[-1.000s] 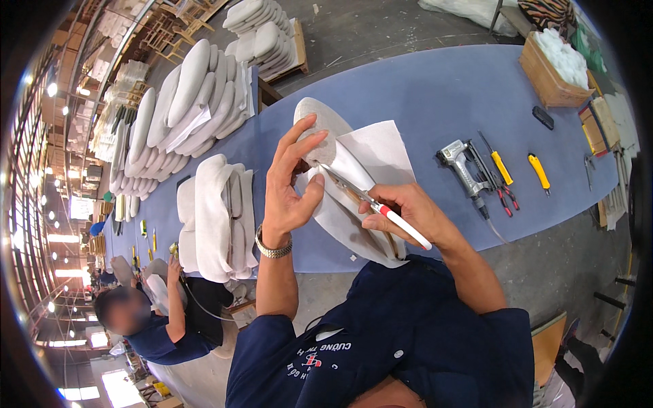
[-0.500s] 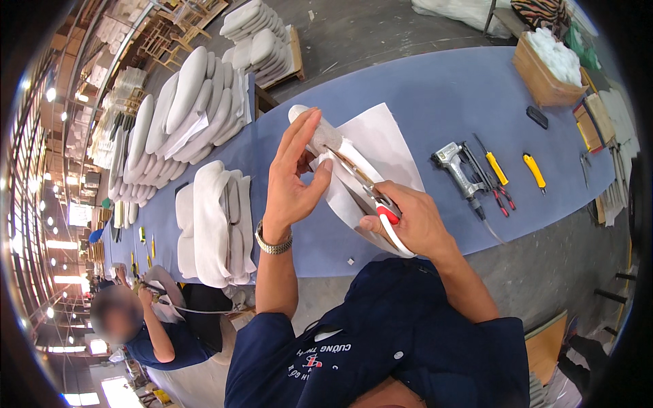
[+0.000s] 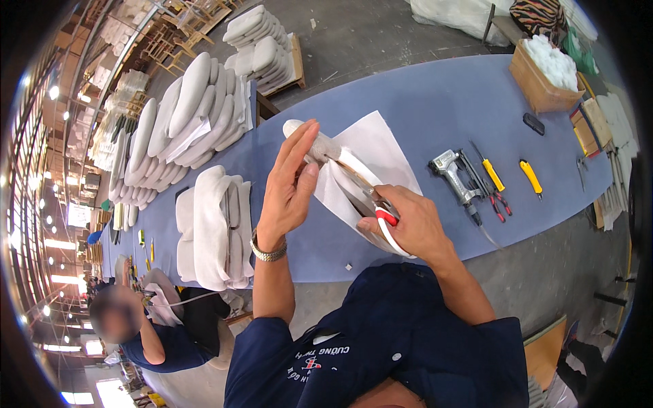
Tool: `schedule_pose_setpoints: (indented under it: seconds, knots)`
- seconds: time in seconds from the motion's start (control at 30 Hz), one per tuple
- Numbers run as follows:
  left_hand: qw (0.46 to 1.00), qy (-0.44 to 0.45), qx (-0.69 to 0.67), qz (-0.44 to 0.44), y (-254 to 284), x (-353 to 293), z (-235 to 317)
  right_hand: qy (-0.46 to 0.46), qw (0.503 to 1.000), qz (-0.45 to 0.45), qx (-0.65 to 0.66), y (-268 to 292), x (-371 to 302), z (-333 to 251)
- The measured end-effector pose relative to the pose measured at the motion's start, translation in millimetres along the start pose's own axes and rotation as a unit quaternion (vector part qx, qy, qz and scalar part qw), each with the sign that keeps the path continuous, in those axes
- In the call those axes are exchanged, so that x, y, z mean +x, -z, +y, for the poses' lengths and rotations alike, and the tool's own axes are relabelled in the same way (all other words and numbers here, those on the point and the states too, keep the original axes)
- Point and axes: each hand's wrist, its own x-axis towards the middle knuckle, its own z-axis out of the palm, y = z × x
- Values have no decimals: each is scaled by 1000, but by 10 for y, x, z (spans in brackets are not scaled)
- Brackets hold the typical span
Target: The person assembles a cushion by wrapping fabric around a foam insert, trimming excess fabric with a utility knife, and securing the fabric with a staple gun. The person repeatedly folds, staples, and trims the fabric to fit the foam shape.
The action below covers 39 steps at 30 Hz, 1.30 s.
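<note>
My right hand grips red-handled scissors, whose long metal blades point away to the upper left. They lie along a padded, light grey fabric piece with white material along its side. Next to its far end, my left hand is upright with its fingers stretched and thumb apart; whether the palm touches the fabric is hidden. Under and beside the piece spreads a white sheet, and part of the padded piece is covered by my right hand.
The blue table holds a nail gun, a yellow-handled screwdriver, red-handled pliers and a yellow cutter at right. Grey cushions are stacked at left. A box of white stuffing stands far right. Another person works lower left.
My left hand has shifted slightly down and to the left. My right hand stays on the scissors, and the view has tilted slightly.
</note>
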Motion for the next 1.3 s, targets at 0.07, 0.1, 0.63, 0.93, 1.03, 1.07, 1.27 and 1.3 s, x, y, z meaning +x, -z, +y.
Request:
schedule_pose_setpoints:
  seconds: [0.07, 0.1, 0.63, 0.93, 1.03, 1.07, 1.27, 1.3]
  knots:
    - [999, -24, 27, 0, 23, -10, -42, 19, 1000, 16, 3, -21, -20, 16]
    - [999, -24, 31, 4, 30, -22, -22, 28, 999, 23, 6, -39, -35, 20]
    - [998, 40, -47, 21, -58, -186, 265, 46, 995, 85, 10, -137, -292, 101]
    - [998, 16, -54, 41, 21, -336, 246, 57, 996, 65, -15, -140, -360, 40]
    - [997, 23, -56, 39, 54, -362, 301, 72, 995, 68, 1, -179, -358, 48]
    - [997, 28, -59, 38, 66, -374, 309, 75, 995, 64, 6, -173, -352, 39]
    - [994, 37, -91, 40, 107, -440, 274, 102, 992, 69, 12, -212, -313, 48]
    - [994, 39, -96, 42, 108, -449, 273, 102, 993, 63, 11, -210, -307, 49]
